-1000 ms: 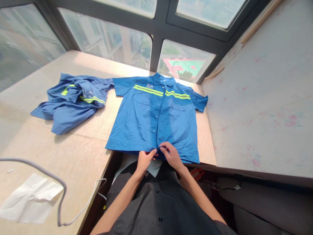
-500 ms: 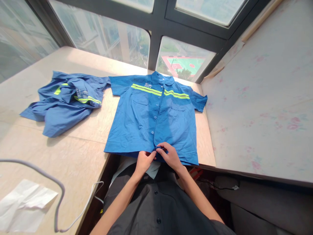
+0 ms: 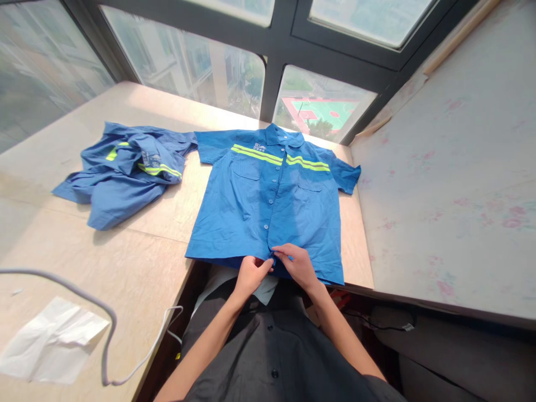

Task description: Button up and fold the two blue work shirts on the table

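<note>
A blue short-sleeved work shirt [image 3: 243, 206] with yellow-green reflective stripes lies spread face up, its collar toward the window and its hem at the table's front edge. At the bottom of the front opening, my left hand [image 3: 252, 274] pinches the hem from the left. My right hand [image 3: 298, 266] is closed on the same front edge, just to the right, fingertips nearly touching the left thumb. The lowest button and its hole are hidden by my fingers. Above them, several buttons run up the placket, with the two front edges lying close together.
A second blue garment [image 3: 125, 178] with the same stripes lies crumpled on the wooden table [image 3: 154, 245] at left. A grey cable [image 3: 109, 312] curves near a creased white paper [image 3: 54, 340] in front. A flower-patterned wall [image 3: 444, 184] bounds the right side, windows the back.
The view has shifted slightly, moving everything a little to the right in the picture. Both hands stay at the shirt's hem, with small finger movements only.
</note>
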Demonstrator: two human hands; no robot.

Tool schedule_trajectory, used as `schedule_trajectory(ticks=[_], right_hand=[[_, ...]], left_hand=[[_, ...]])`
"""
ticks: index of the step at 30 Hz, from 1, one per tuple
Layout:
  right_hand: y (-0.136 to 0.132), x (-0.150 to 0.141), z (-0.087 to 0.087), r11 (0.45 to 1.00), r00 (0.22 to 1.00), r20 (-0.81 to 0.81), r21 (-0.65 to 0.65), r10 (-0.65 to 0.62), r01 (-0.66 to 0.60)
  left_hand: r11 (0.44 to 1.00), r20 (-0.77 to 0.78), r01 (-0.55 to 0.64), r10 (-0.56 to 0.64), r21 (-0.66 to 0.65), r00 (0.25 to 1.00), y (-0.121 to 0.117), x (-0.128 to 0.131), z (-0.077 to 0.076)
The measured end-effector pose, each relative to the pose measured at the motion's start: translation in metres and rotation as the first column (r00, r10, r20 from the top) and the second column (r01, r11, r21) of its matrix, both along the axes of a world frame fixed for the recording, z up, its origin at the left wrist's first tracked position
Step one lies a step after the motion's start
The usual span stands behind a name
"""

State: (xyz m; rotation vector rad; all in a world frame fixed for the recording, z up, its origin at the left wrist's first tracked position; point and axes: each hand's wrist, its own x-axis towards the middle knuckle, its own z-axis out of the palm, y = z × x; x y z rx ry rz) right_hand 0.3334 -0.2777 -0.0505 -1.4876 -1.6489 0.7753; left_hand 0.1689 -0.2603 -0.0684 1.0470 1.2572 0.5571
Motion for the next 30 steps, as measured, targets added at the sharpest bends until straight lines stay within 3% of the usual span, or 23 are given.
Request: schedule_trajectory(ticks=[5,12,24,28,30], right_hand=[[0.0,-0.007,0.001,0.997,0.997,-0.013,0.015,-0.079,0.079],[-0.001,-0.009,-0.001,0.991,0.989,-0.061,-0.021,-0.137,0.136],[-0.003,-0.016,-0.001,0.98,0.973,-0.117,-0.032,-0.199,0.196],[-0.005,-0.016,0.001,0.976,0.966,-0.147,0.002,-0.214,0.217],[-0.005,-0.014,0.003,0.984,0.977,-0.139,0.052,-0.164,0.173]], left_hand=[[1.0,0.023,-0.002,0.001,0.02,1.0,0.0,-0.002,-0.002],[1.0,0.187,0.004,-0.005,0.007,0.982,0.0,-0.004,-0.002],[0.996,0.094,-0.058,0.051,0.074,0.994,0.008,-0.004,-0.001],[0.995,0.139,-0.084,0.076,0.053,0.987,0.009,0.0,-0.002],[0.993,0.169,-0.108,0.099,0.04,0.981,0.009,0.001,-0.002]])
